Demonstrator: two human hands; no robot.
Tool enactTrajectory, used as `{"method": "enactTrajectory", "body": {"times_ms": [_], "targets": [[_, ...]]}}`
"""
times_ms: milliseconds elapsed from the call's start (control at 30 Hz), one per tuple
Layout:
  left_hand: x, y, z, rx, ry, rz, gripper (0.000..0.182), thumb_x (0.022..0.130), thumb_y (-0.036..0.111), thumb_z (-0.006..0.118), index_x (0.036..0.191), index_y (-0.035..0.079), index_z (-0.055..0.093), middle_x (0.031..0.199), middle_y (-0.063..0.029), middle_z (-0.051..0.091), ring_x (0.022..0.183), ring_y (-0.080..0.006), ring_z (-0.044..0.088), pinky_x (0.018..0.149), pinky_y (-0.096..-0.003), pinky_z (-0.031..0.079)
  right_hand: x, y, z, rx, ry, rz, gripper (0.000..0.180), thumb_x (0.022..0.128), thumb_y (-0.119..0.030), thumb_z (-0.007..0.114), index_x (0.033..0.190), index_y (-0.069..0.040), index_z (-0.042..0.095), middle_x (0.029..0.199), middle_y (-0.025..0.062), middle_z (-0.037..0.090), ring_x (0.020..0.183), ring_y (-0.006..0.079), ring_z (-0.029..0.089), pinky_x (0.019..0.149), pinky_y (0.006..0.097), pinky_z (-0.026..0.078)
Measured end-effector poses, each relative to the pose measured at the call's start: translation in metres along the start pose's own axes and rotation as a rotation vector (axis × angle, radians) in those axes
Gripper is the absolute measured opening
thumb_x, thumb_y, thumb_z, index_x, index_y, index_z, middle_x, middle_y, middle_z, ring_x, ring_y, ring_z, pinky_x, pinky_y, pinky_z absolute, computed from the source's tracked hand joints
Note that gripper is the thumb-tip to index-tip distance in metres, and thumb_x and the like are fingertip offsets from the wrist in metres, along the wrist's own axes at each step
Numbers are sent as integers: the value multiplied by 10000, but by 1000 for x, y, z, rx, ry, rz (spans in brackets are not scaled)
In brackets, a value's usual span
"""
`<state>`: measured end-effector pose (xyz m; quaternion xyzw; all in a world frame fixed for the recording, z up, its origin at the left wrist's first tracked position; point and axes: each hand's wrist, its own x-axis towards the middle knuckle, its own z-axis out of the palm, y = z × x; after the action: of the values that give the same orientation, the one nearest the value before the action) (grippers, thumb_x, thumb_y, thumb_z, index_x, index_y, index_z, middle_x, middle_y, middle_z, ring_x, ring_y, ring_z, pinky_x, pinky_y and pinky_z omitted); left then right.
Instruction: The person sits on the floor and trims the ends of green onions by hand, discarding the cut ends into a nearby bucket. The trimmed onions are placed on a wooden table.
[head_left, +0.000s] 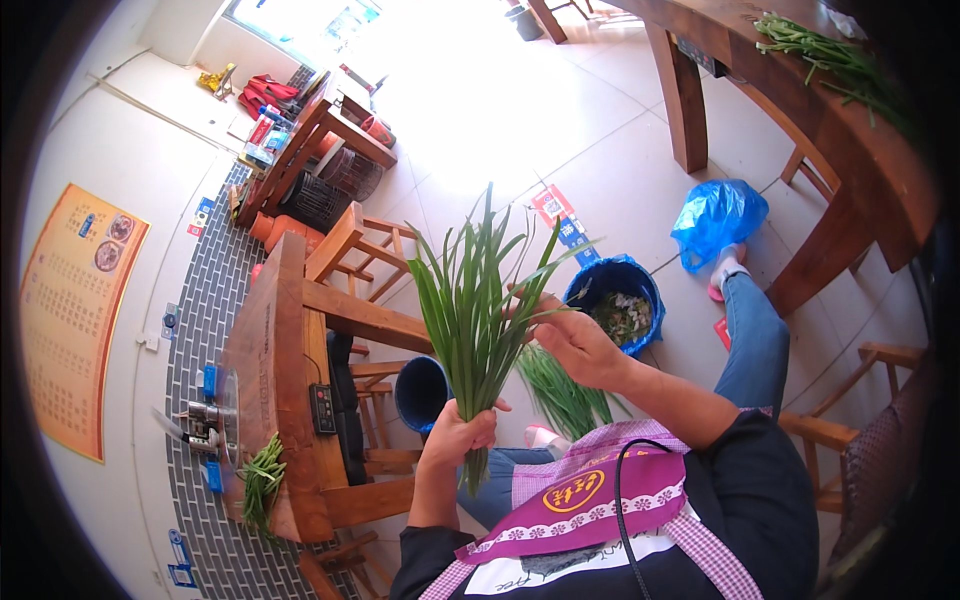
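My left hand (459, 433) is closed around the lower stems of a bunch of long green leaves, likely garlic chives (476, 322), held upright with the tips fanned out. My right hand (581, 341) is at the right side of the fanned leaves, fingers spread and partly behind the leaf tips; whether it touches them is hard to tell. Below it, more loose green chives (562, 390) lie near my lap, partly hidden by my right arm and apron. Beyond my right hand stands a bin lined with a blue bag (656, 300), with plant scraps inside.
A wooden table (281, 375) at left bears a small green bunch (262, 480). Another wooden table (840, 97) at upper right holds more greens (825, 56). A dark blue bin (421, 394), wooden stools (375, 255) and a blue plastic bag (720, 217) are around me.
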<state>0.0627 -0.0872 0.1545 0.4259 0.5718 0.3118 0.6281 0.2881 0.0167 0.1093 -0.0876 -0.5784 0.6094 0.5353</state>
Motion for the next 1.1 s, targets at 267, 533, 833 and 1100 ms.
{"method": "enactTrajectory", "body": {"times_ms": [267, 533, 833, 1100], "targets": [[-1, -2, -2, 33, 16, -44, 189, 854, 75, 597, 1008, -28, 635, 549, 30, 460, 470, -56, 428, 480, -222, 385, 7, -11, -14, 106, 437, 122, 380, 1029, -293, 415, 1242, -25, 581, 1029, 8, 673, 752, -21, 460, 648, 153, 352], [-2, -1, -4, 60, 38, -57, 182, 845, 54, 589, 1002, -18, 646, 547, 19, 482, 461, -54, 431, 464, -218, 381, 10, -13, -38, 244, 679, 125, 330, 995, -307, 508, 1108, -51, 683, 903, -24, 660, 655, 7, 373, 574, 149, 307], [-4, 3, -4, 154, 105, -17, 179, 864, 70, 597, 1013, -13, 652, 557, 23, 488, 465, -53, 427, 456, -220, 376, 10, -14, -48, 333, 714, 132, 347, 1000, -282, 505, 1128, 7, 649, 769, -13, 591, 570, 16, 334, 502, 158, 285], [7, -1, -13, 113, 132, -23, 181, 877, 117, 624, 983, -28, 640, 559, 30, 479, 466, -49, 420, 464, -220, 369, 7, 12, -58, 318, 686, 252, 379, 987, -311, 527, 1111, 31, 633, 540, -68, 388, 473, 5, 316, 428, 166, 243]]}}
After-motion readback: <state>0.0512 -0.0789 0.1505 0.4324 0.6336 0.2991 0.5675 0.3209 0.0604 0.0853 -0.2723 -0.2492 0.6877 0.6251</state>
